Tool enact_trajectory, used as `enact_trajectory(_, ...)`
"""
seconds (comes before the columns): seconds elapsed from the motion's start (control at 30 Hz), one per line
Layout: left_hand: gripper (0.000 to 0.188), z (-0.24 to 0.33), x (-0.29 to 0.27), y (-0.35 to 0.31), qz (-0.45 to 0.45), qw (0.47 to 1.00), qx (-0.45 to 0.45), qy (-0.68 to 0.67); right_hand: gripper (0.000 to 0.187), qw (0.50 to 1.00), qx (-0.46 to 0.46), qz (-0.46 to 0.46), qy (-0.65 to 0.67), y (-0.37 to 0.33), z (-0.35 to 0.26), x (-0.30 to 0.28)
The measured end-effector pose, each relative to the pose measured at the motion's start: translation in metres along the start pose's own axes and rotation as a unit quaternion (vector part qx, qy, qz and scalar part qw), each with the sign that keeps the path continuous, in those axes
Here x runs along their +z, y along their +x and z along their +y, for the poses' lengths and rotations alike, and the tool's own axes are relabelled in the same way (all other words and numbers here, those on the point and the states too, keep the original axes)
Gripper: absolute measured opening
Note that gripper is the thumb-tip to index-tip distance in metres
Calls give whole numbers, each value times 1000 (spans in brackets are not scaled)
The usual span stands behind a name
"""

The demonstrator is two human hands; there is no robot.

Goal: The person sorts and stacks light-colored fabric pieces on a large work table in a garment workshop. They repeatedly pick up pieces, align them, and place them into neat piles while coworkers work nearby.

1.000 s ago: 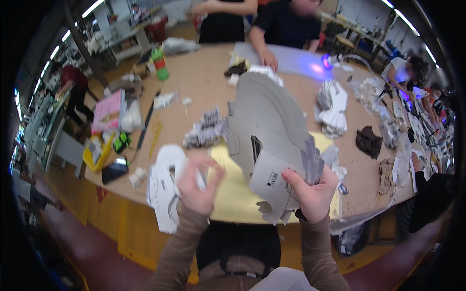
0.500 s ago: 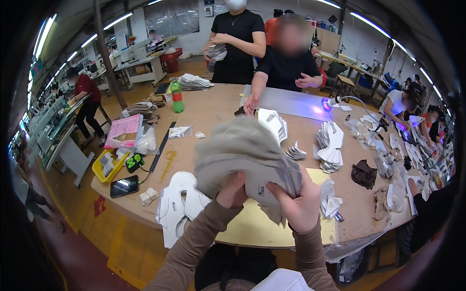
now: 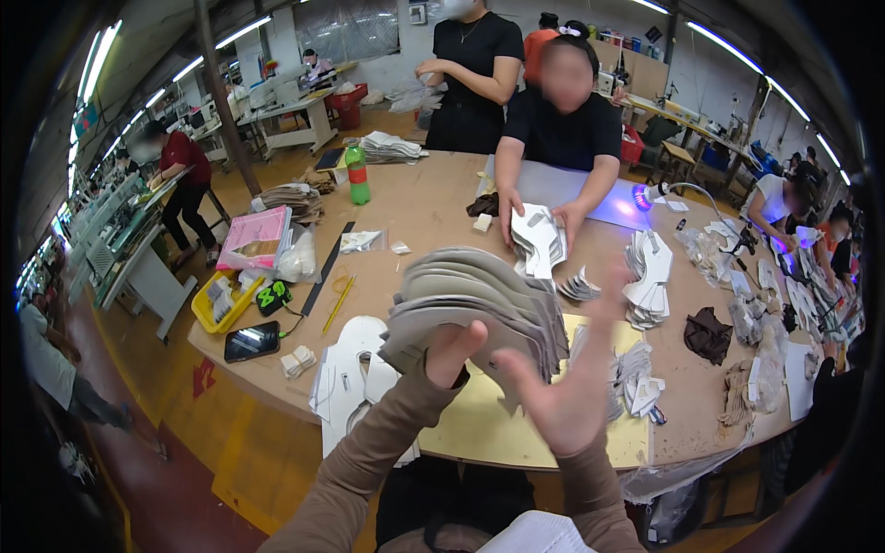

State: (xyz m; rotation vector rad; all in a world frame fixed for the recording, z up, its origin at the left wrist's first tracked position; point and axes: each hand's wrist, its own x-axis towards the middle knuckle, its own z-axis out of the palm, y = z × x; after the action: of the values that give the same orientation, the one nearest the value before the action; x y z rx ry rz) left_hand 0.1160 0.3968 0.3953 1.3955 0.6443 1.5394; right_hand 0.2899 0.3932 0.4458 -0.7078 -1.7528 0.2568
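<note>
My left hand point(image 3: 452, 356) grips a thick fanned stack of grey cut pieces point(image 3: 475, 300) from below, thumb on the near side, above the table. Beside the stack my right hand point(image 3: 570, 401) is raised and open, its fingers spread and slightly blurred, apart from the pieces. Beneath both hands lies a yellow board point(image 3: 498, 435). White curved cut pieces point(image 3: 339, 369) lie left of my left forearm. Several small white-grey pieces point(image 3: 636, 382) rest on the board just right of my right hand.
Across the table, a co-worker holds a white stack point(image 3: 535, 244) with both hands. Another white stack point(image 3: 648, 276) lies to the right, near a dark cloth point(image 3: 707, 335). A phone point(image 3: 251, 341), yellow basket point(image 3: 226, 300) and green bottle point(image 3: 357, 173) stand left. A lit lamp point(image 3: 643, 196) is at the back.
My right hand has let go of the grey stack and opened; my left hand keeps it. The seated co-worker has brought both hands onto the white stack.
</note>
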Motion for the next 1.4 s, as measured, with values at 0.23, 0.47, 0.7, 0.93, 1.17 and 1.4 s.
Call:
enact_trajectory(0.23,66,-9,5,-3,17,988,116,105,97,978,-39,-174,-110,10,15,9)
enact_trajectory(0.47,90,-9,3,-9,7,983,72,169,107,973,-20,-199,114,19,29,2)
enact_trajectory(0.7,140,15,13,14,30,995,-75,-64,105,951,112,-230,175,-14,37,2)
enact_trajectory(0.93,131,21,-9,18,16,961,-158,-228,65,912,217,-67,342,-28,48,-12)
enact_trajectory(1.17,119,-11,-30,21,22,887,-217,-408,44,903,244,-133,328,-45,50,-4)
enact_trajectory(1.4,125,-17,-43,17,3,879,-284,-383,53,917,218,-192,273,-46,50,-5)
